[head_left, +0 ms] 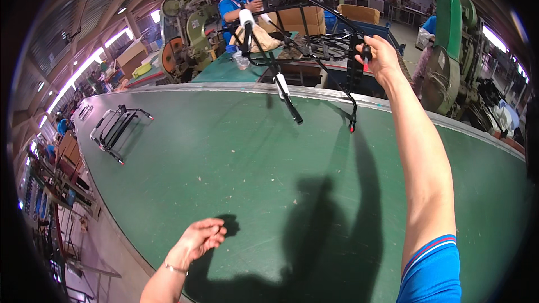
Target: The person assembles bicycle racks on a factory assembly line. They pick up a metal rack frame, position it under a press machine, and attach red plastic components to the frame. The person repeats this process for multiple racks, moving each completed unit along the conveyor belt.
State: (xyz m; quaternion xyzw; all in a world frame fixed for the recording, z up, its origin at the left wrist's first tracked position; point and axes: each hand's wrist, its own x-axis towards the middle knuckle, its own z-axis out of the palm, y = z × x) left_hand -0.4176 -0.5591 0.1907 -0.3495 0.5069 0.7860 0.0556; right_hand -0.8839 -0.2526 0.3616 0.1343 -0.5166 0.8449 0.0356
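My right hand (383, 59) reaches out past the far edge of the green belt, its fingers closed round a black tube end with a red tip. That tube seems to belong to the black metal tube frame (306, 25), which is tilted up over the belt's far edge. White sleeves sit on some of its tubes, and one leg ends in a red tip low over the belt. My left hand (201, 239) is near the belt's near edge, thumb and fingers curled together; whether anything small is between them is hidden.
A similar folded frame (118, 128) lies on the green belt (224, 163) at the left, another farther up. Across the belt, a co-worker in blue (230, 8) stands behind a green table (230, 70). Green machines (449, 28) and cardboard boxes (297, 19) stand beyond.
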